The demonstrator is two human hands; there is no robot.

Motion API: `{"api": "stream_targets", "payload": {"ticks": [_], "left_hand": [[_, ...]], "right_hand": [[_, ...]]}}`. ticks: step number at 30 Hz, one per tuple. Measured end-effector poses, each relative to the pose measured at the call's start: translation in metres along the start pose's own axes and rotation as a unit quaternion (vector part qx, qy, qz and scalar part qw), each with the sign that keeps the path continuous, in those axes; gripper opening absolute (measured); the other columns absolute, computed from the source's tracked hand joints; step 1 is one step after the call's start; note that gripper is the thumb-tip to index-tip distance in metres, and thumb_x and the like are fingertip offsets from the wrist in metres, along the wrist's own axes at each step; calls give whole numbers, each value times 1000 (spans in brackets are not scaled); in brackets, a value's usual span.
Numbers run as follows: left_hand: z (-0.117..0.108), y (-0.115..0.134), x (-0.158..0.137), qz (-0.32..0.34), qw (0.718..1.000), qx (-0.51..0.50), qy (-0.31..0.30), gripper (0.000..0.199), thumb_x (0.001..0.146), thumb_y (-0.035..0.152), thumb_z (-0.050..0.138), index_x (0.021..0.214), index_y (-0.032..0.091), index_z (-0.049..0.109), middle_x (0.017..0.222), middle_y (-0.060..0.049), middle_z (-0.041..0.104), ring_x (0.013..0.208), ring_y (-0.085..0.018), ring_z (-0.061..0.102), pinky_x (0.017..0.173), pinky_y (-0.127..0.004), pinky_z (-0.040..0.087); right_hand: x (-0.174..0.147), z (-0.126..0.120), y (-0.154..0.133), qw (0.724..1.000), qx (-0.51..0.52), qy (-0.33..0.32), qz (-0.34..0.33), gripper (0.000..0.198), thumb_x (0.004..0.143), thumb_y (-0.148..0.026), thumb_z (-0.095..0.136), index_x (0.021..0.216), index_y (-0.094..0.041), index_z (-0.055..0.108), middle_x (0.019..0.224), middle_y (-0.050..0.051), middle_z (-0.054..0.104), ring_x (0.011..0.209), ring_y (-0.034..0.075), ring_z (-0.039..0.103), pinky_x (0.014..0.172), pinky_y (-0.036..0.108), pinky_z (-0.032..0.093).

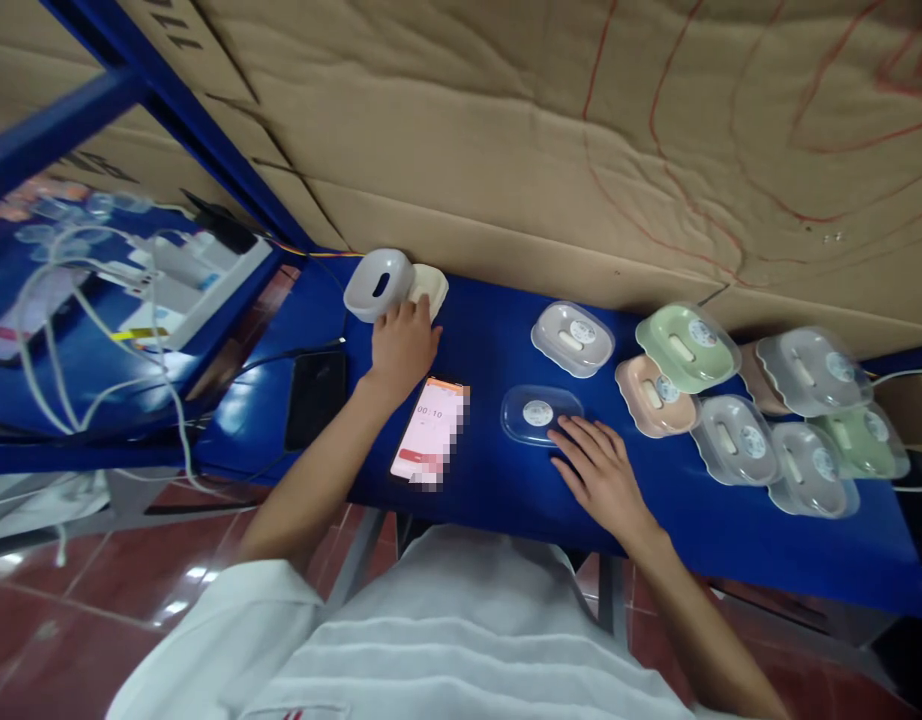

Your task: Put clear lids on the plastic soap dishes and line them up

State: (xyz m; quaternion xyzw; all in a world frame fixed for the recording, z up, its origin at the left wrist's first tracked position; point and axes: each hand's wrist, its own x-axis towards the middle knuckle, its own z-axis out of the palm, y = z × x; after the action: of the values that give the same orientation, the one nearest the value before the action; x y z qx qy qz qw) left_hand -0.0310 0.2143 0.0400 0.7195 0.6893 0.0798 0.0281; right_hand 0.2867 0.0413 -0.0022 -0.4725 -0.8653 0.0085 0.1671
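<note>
My left hand [405, 345] reaches to the back of the blue table, its fingers resting at the near edges of a grey oval soap dish [371, 285] with a dark slot and a cream dish piece [432, 283] beside it. No firm grip by that hand shows. My right hand [603, 475] lies with fingers stretched out, their tips at the right edge of a clear plastic lid [517, 418] bearing a round white sticker. Between my hands lies a lit phone [427, 430] showing a timer. Behind the lid sits a grey lidded soap dish [562, 350].
Several lidded soap dishes in green [678, 350], peach [648, 395] and grey [731, 460] crowd the right side, some stacked. A black phone-like slab [315, 400], white cables and a power strip [213, 300] are at left. Cardboard [468, 180] walls the back.
</note>
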Motion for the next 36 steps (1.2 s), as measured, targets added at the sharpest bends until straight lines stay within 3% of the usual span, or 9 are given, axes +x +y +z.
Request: {"api": "stream_targets", "payload": {"ticks": [4,8,14,17,21,25,28,32,36], "left_hand": [[3,11,2,44,997,14,-55,47,103,10,48,148,12,62,130,-20,73,125,-38,70,104,-51,53],[-5,26,-34,153,986,-50,-53,41,104,10,48,137,20,71,123,-13,76,113,-31,74,97,-45,56],[-3,42,-121,382,910,-146,-66,54,93,-4,49,136,21,70,122,-10,76,112,-25,73,104,-43,60],[10,45,-146,438,882,-164,-60,54,93,-5,47,138,17,67,124,-11,75,120,-26,72,115,-45,57],[13,25,-122,397,890,-223,-3,28,108,16,54,130,22,70,129,-8,75,122,-22,72,108,-38,60],[1,-24,-50,114,980,-133,91,33,109,32,55,138,23,67,139,-15,71,135,-34,65,114,-54,53],[-6,-53,-1,-35,995,-34,86,42,103,31,63,142,17,65,150,-23,63,142,-46,57,114,-67,48],[-11,-53,11,-24,997,-43,55,31,104,21,54,127,11,73,130,-23,73,127,-43,69,108,-65,54],[-10,-21,-45,154,976,-135,67,25,106,23,59,125,18,74,127,-11,77,126,-29,71,113,-46,58]], "right_hand": [[-20,-2,-3,995,-21,41,88,41,109,-27,60,150,-25,61,150,11,68,137,30,63,115,50,45],[-33,-2,-9,984,-37,81,151,36,109,-29,61,144,-25,64,145,12,70,133,30,64,110,48,45],[-50,-1,-2,963,-45,118,238,33,107,-34,62,138,-26,69,133,13,72,123,32,65,103,48,48],[-54,0,-5,957,-39,140,250,37,107,-32,60,144,-27,67,137,15,70,127,34,64,106,52,47],[-44,2,-24,987,-2,68,146,48,108,-28,58,156,-33,56,152,11,66,144,32,58,122,55,37],[-29,4,-42,997,32,-12,72,43,110,-28,57,153,-32,58,154,6,67,146,27,57,131,54,24],[-21,5,-45,996,46,-8,73,39,111,-24,56,149,-31,61,152,5,68,143,25,59,130,53,25],[-24,4,-37,996,55,-6,73,44,111,-24,55,154,-31,57,154,7,67,145,26,59,129,52,29],[-38,-1,-21,984,24,77,159,66,108,-32,62,169,-32,36,164,15,55,149,34,55,123,58,39]]}}
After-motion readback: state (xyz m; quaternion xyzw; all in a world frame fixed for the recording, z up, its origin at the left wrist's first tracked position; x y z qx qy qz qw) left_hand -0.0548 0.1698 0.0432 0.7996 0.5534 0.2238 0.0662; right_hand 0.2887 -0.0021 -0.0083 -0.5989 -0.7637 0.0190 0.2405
